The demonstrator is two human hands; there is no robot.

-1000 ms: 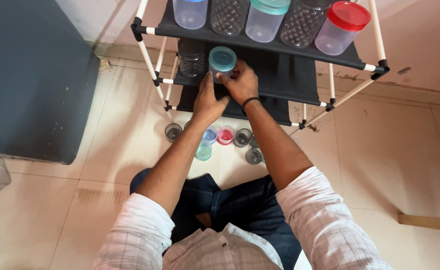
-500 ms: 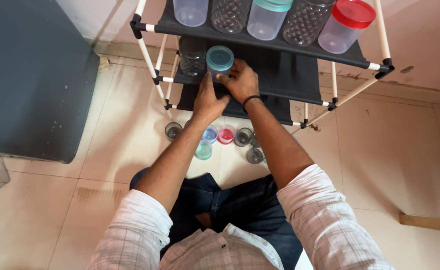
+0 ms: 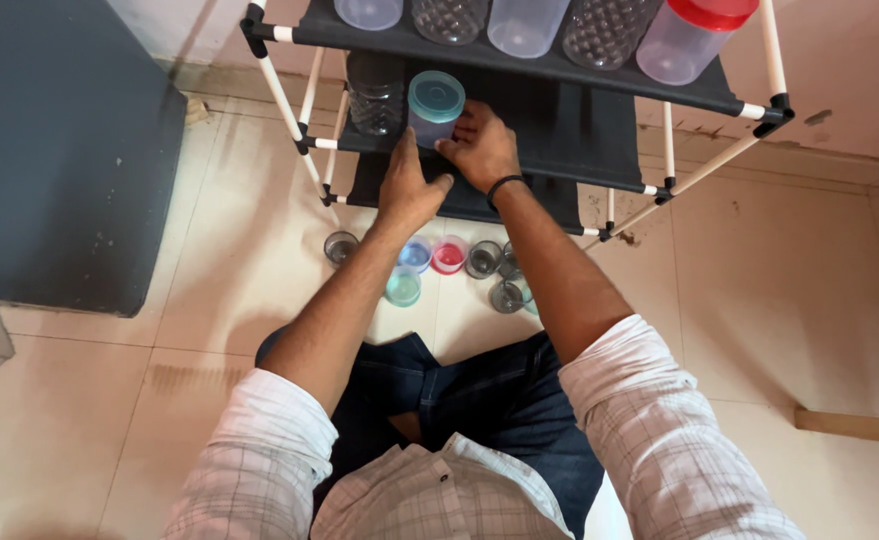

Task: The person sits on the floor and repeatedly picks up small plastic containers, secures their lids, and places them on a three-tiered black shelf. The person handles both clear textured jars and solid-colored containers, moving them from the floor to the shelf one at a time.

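Note:
A clear plastic jar with a teal lid point(image 3: 434, 106) stands on the middle shelf of a black rack point(image 3: 570, 150) with white poles. Both hands hold it. My left hand point(image 3: 410, 185) grips its near left side. My right hand point(image 3: 480, 145), with a black band at the wrist, wraps its right side. A clear dimpled jar point(image 3: 375, 95) stands just left of it on the same shelf.
The top shelf carries several clear jars, one with a red lid point(image 3: 690, 35). Several small jars and lids point(image 3: 450, 258) sit on the tiled floor under the rack, near my knees. A dark cabinet point(image 3: 60, 150) stands at the left.
The view has shifted slightly. Both hands stay on the teal-lidded jar, which has settled a little further left on the middle shelf beside the dimpled jar.

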